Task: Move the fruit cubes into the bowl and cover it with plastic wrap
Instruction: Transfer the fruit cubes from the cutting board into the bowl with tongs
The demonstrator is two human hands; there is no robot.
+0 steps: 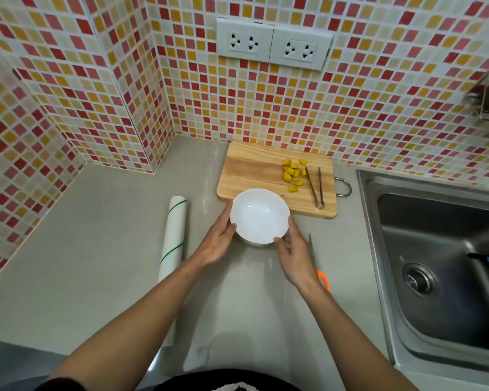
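Nothing is done yet: left of the bowl (259, 215) the plastic wrap roll (172, 235) lies unopened, your left hand (218, 240) and right hand (295, 256) grasp the empty bowl with fingers curled on opposite sides of its rim, and behind it to the right the fruit cubes (293, 174) sit on the cutting board (254, 170) beside the tongs (315, 190). All cubes remain to transfer, then the wrapping. Pale grey surface (96, 249) left of the bowl, mosaic-tiled wall (96, 80) with sockets (274, 43) behind, steel sink (435, 263) far right.
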